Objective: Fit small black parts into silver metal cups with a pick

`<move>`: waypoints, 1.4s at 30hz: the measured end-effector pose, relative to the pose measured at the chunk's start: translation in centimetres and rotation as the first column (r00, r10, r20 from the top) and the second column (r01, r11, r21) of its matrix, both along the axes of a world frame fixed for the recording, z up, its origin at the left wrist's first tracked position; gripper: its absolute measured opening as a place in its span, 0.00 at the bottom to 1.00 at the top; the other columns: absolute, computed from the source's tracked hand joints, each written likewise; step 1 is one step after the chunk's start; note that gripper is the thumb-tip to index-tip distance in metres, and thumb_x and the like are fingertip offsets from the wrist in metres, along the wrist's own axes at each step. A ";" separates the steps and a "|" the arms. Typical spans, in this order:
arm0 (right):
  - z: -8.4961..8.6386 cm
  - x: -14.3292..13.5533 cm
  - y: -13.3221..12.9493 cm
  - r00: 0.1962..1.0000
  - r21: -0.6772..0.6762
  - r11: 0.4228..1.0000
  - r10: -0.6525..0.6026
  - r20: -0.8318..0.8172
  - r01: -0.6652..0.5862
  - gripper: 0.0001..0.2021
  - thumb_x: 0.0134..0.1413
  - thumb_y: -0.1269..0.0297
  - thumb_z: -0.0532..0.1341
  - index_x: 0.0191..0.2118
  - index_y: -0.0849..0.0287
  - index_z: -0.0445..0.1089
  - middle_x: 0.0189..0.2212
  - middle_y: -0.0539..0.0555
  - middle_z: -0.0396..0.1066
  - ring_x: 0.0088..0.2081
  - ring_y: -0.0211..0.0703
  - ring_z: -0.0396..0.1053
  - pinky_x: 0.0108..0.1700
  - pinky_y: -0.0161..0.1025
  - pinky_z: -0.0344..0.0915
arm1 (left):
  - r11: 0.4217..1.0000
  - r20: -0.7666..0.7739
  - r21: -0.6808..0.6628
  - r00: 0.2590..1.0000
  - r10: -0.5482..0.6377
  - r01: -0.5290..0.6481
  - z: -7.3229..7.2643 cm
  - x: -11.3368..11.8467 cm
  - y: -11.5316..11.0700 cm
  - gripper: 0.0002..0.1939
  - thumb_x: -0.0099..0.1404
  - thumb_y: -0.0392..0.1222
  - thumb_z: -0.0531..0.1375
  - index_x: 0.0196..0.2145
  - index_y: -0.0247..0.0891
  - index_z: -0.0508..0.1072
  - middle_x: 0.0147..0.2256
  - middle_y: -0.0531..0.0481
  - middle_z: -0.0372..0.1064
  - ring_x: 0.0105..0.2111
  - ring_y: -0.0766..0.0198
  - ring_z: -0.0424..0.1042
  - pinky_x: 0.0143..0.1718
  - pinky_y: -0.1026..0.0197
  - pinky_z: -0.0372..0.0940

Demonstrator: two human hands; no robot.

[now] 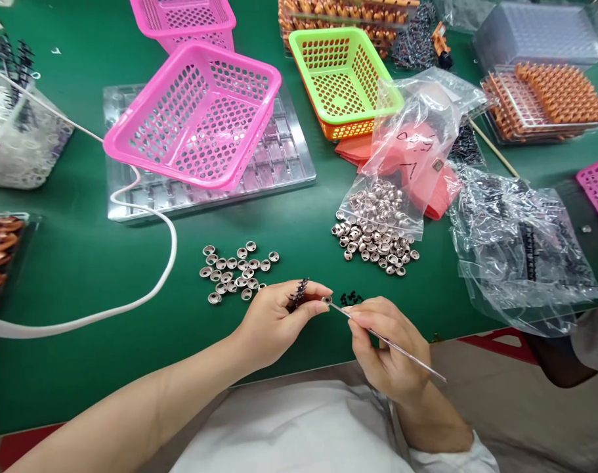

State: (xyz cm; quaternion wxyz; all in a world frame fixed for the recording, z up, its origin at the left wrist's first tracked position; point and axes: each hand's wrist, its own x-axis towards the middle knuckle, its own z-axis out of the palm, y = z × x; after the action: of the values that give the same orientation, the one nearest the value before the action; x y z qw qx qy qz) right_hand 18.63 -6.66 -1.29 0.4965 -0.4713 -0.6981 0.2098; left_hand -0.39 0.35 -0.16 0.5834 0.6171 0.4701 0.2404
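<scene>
Between thumb and forefinger, my left hand pinches a small silvery metal cup. A black toothed strip is also tucked in that hand, by the base of the forefinger. My right hand grips a thin metal rod like a pen, its tip at the cup. Beyond my left hand lie loose metal cups, spread out singly. Tiny black pieces sit just past my right fingers. A bigger heap of metal cups spills from a clear plastic bag with handwriting on it.
A pink basket rests tilted on a metal mould plate. A green basket stands behind the bag. A white cord curves over the left side. Clear bags with black strips lie right, orange parts beyond.
</scene>
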 end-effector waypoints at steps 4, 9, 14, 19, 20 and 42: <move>0.0 0.0 0.2 1.000 -0.014 1.000 -0.010 -0.013 0.010 0.19 0.55 0.81 0.61 0.50 0.56 0.70 0.38 0.56 0.79 0.37 0.45 0.78 0.38 0.44 0.78 | 0.997 -0.010 -0.075 1.000 0.005 -0.005 -0.2 0.1 0.1 0.08 0.64 0.42 0.63 0.38 0.38 0.81 0.34 0.49 0.81 0.35 0.59 0.79 0.38 0.62 0.72; -0.3 0.1 0.0 0.968 -0.097 0.989 -0.131 -0.216 0.112 0.14 0.56 0.79 0.61 0.44 0.55 0.72 0.34 0.53 0.79 0.34 0.45 0.77 0.34 0.45 0.76 | 0.957 0.084 -0.291 0.996 0.030 -0.004 -0.2 0.1 0.4 0.10 0.61 0.44 0.66 0.38 0.37 0.80 0.32 0.48 0.81 0.34 0.58 0.79 0.38 0.61 0.73; -0.7 0.4 -0.1 0.876 -0.176 0.953 -0.297 -0.381 0.246 0.07 0.58 0.75 0.62 0.39 0.55 0.73 0.29 0.52 0.77 0.30 0.44 0.75 0.31 0.44 0.74 | 0.918 0.166 -0.396 0.985 0.047 0.023 -0.1 0.0 0.5 0.08 0.62 0.41 0.66 0.39 0.37 0.80 0.31 0.49 0.81 0.34 0.59 0.80 0.38 0.62 0.73; -1.0 0.7 0.2 0.859 -0.136 0.960 -0.281 -0.428 0.246 0.08 0.58 0.75 0.62 0.40 0.57 0.75 0.29 0.52 0.77 0.31 0.45 0.75 0.31 0.44 0.73 | 0.907 0.200 -0.419 0.978 0.062 0.028 -0.2 -0.1 0.4 0.07 0.62 0.39 0.66 0.39 0.38 0.81 0.32 0.51 0.82 0.35 0.62 0.80 0.40 0.64 0.73; -1.1 0.7 0.3 0.859 -0.127 0.961 -0.276 -0.431 0.244 0.08 0.58 0.76 0.62 0.40 0.57 0.75 0.29 0.52 0.77 0.31 0.45 0.75 0.31 0.44 0.73 | 0.906 0.212 -0.423 0.975 0.067 0.030 -0.2 -0.1 0.4 0.07 0.62 0.38 0.66 0.39 0.38 0.81 0.32 0.51 0.82 0.35 0.62 0.80 0.41 0.64 0.73; -0.9 0.5 -0.4 0.961 -0.019 0.996 -0.089 -0.261 0.087 0.18 0.54 0.82 0.62 0.48 0.56 0.72 0.36 0.54 0.78 0.36 0.47 0.77 0.34 0.46 0.74 | 0.948 0.181 -0.317 0.982 0.056 0.004 -0.4 0.0 0.2 0.08 0.60 0.39 0.67 0.38 0.38 0.83 0.35 0.51 0.82 0.35 0.63 0.79 0.40 0.67 0.73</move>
State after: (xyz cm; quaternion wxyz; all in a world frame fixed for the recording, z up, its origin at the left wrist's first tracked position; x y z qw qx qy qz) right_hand 19.16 -7.10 -2.22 0.5914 -0.4721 -0.6038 0.2505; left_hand -0.43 0.57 -0.51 0.7131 0.4841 0.4534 0.2270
